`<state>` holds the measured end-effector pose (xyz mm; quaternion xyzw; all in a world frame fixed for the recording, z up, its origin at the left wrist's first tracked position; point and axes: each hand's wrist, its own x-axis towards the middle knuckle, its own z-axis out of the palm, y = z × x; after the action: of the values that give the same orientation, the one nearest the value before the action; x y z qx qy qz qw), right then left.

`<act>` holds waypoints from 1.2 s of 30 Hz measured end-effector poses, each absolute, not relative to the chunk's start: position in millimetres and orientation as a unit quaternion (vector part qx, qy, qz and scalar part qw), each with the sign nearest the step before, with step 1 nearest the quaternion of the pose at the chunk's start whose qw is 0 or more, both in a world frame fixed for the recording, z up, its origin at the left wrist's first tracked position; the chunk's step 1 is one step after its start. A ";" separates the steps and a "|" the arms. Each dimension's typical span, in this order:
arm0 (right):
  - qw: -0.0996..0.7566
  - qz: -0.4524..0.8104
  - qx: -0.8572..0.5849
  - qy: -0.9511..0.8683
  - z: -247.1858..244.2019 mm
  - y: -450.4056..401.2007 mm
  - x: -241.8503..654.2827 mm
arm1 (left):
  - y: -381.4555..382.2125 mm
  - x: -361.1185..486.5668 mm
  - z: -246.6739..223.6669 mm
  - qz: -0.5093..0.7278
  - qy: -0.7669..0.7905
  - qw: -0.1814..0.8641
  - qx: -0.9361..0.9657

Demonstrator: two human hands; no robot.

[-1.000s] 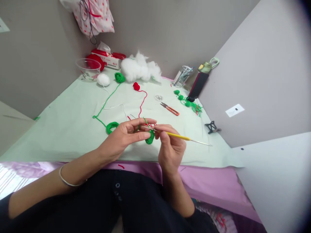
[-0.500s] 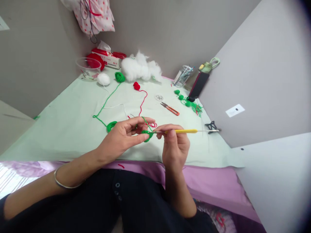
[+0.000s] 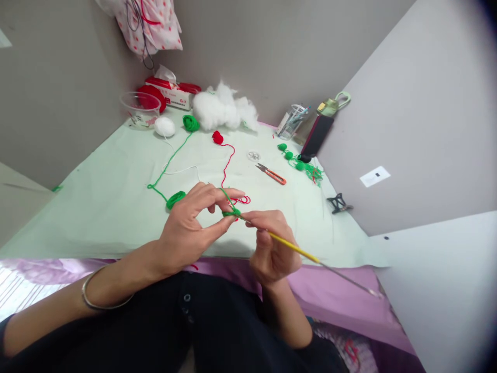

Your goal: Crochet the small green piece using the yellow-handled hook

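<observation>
My left hand [image 3: 190,225] pinches a small green crochet piece [image 3: 232,212] between thumb and fingers, and a strand of green yarn runs up over its raised index finger. In my right hand [image 3: 275,248] is a crochet hook [image 3: 297,248] with a yellow grip, held like a pen. Its tip meets the green piece, while the metal rear end slants down to the right. Just left of my left hand lies a green yarn coil [image 3: 176,200]. Red yarn loops [image 3: 243,199] lie on the table behind my fingertips.
Thread snips [image 3: 272,174] with orange handles lie beyond my right hand, near a small clear dish [image 3: 253,156]. White stuffing [image 3: 223,109], a green yarn ball [image 3: 190,123] and a white yarn ball [image 3: 164,127] sit at the back. Green crocheted balls [image 3: 288,155] and a bottle [image 3: 316,129] are right.
The hook has swung from nearly level to a slant, its rear end dropping toward me. My right hand has lowered and rotated slightly; the green piece has tilted in my left fingers.
</observation>
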<state>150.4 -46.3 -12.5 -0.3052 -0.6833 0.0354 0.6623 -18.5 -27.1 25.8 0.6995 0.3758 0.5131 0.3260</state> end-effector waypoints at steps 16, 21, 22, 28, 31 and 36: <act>0.652 0.043 -0.308 -0.691 -8.9 -44.1 150.3 | -25.0 -18.6 27.1 0.492 0.373 0.383 0.687; 0.642 0.021 -0.318 -0.697 -9.9 -41.7 150.1 | -24.6 -17.2 26.5 0.489 0.378 0.419 0.666; 0.644 0.017 -0.318 -0.695 -10.1 -41.4 149.7 | -24.1 -17.1 26.2 0.486 0.380 0.431 0.658; 0.639 -0.022 -0.326 -0.697 -12.1 -44.0 148.1 | -23.5 -18.6 23.5 0.479 0.386 0.474 0.629; 0.607 -0.073 -0.350 -0.710 -20.9 -42.5 146.1 | -27.7 -16.5 21.9 0.516 0.383 0.410 0.647; 0.610 -0.156 -0.353 -0.692 -36.6 -37.4 143.5 | -28.1 -12.3 21.6 0.466 0.373 0.599 0.534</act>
<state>143.5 -37.4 -36.6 -0.3535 -0.6918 -0.1562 0.6100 -12.3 -28.1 21.6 0.5340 0.3730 0.4661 0.5987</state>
